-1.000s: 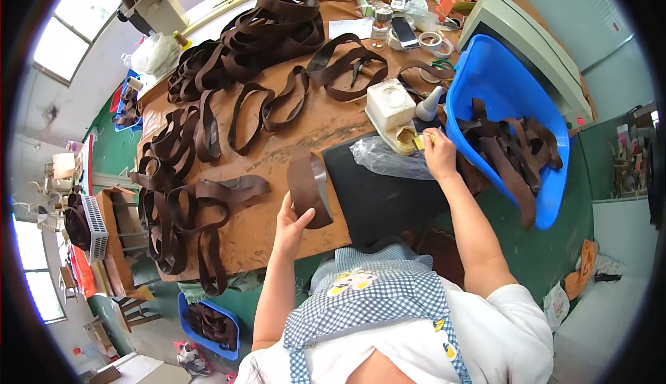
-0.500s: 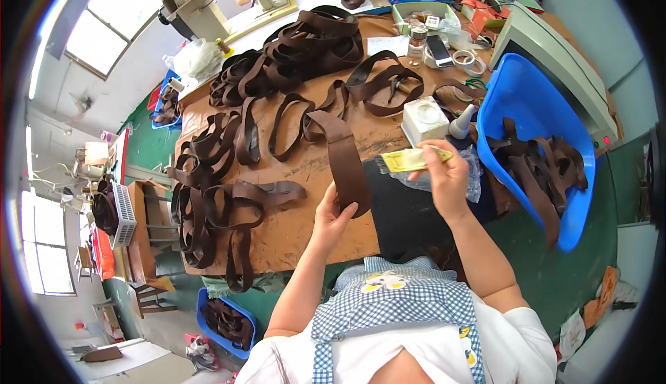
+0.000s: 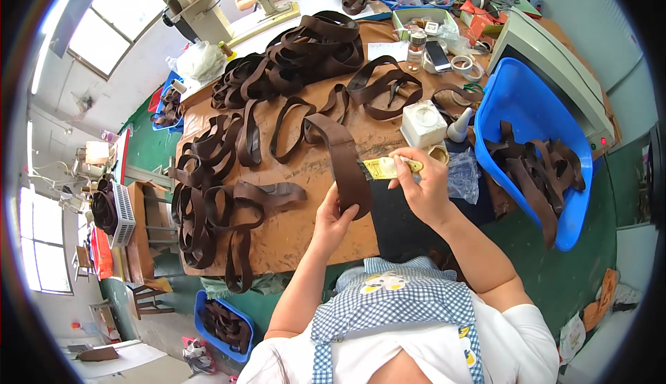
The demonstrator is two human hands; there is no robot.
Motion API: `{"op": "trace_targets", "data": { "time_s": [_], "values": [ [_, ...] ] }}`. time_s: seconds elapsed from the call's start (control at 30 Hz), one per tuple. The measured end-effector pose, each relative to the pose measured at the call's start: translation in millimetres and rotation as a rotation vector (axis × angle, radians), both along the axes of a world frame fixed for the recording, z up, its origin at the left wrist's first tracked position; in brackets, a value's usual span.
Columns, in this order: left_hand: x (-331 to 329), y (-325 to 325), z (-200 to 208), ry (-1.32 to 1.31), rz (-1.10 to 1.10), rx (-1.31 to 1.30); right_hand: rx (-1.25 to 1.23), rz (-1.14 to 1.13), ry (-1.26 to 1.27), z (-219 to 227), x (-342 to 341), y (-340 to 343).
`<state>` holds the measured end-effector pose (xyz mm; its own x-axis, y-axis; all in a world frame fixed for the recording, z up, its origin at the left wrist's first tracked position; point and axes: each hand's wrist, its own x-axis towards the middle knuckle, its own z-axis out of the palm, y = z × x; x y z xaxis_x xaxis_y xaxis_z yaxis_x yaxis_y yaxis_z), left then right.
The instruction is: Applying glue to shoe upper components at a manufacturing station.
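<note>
A dark brown strap (image 3: 351,179), broad, smooth and dull-surfaced, arches through the center of the frame above a tan table (image 3: 281,235), its upper part bending over toward the left and its lower end in a person's left hand (image 3: 333,219). That hand's thumb lies along the near face, the fingers clamped on the band from its left side. The left forearm rises from the lower edge of the frame, slanting right toward the wrist. The right forearm reaches up and leftward from the lower right, elbow bent outward, and the right hand (image 3: 424,188) pinches a flat yellow brush (image 3: 388,167) between thumb and fingers. The brush lies nearly level, its dark tip at the strap's right edge; whether the two touch cannot be told. Below the right hand spreads a black mat (image 3: 399,228); a white box (image 3: 423,123) sits above it. More straps (image 3: 305,54) heap at upper center, and others fill a blue tub (image 3: 510,92) at right.
</note>
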<state>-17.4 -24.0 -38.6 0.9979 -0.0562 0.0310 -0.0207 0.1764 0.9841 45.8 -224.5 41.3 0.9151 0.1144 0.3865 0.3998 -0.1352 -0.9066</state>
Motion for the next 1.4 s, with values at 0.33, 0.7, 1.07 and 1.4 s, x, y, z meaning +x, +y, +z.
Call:
{"op": "trace_targets", "data": {
  "time_s": [0.33,0.7,1.07,1.4],
  "values": [
    [4.1,-2.0,23.6,0.262,0.05,-0.466,-0.269,0.128,-0.276,-14.0,-47.3,-21.4],
    [11.6,9.9,20.9,0.599,0.105,-0.592,-0.272,0.01,-0.114,-48.5,-63.6,-67.9],
    [10.9,12.6,27.6,0.274,0.079,-0.314,0.003,-0.216,0.133,-46.6,0.6,-72.1],
    [15.4,0.8,36.2,0.156,0.159,-0.197,0.118,0.08,-0.053,7.1,11.8,2.8]
  ]
}}
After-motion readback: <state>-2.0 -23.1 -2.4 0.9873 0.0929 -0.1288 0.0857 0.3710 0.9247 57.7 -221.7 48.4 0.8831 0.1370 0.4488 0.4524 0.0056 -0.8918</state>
